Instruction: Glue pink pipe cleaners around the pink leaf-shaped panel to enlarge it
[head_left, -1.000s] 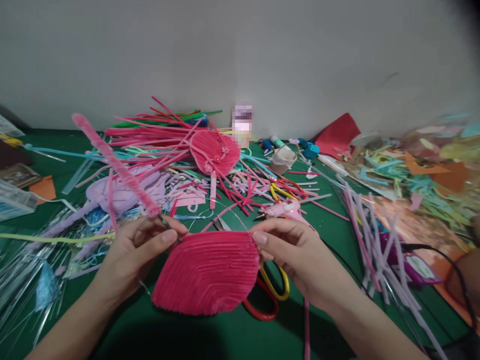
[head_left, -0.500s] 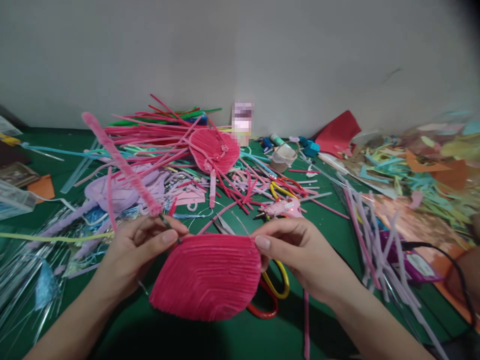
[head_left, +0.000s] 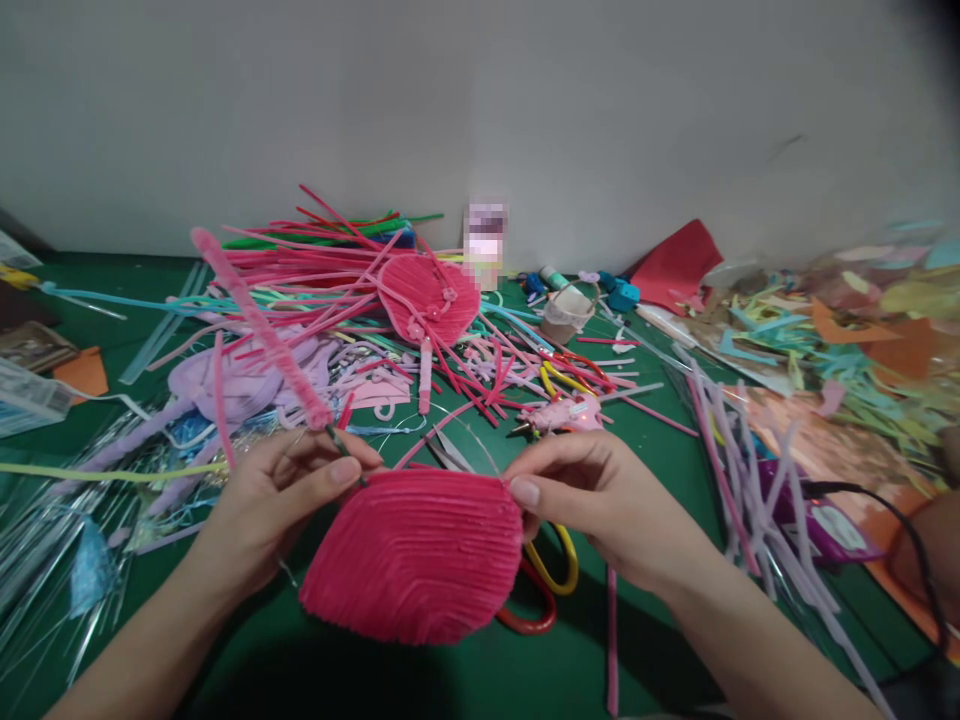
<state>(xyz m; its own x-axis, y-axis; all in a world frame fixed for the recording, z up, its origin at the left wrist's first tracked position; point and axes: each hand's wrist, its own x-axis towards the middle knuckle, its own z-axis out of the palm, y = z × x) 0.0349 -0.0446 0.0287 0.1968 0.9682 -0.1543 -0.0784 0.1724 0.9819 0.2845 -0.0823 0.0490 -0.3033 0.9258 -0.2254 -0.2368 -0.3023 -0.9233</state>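
A deep pink, ribbed panel made of pipe cleaners (head_left: 420, 560) hangs between my hands over the table. My left hand (head_left: 296, 490) pinches its upper left edge, together with the dark stem of a fuzzy pink stick (head_left: 259, 325) that slants up and to the left. At the upper right corner, my right hand (head_left: 577, 490) pinches the panel between thumb and fingers. Scissors (head_left: 566, 560) with red and yellow handles lie partly hidden behind the panel. A pink glue gun (head_left: 570, 412) rests just beyond my right hand.
A round pink pipe-cleaner piece (head_left: 427, 295) lies on heaped pink pipe cleaners at the back. Lilac pieces (head_left: 232, 375) and silvery strands (head_left: 60, 540) spread at left. At right are lilac pipe cleaners (head_left: 784, 520), a purple packet (head_left: 832, 530), a black cord (head_left: 911, 535) and paper scraps (head_left: 862, 330).
The fuzzy pink stick has tipped slightly to the right at its upper end. Both hands and the panel have barely moved.
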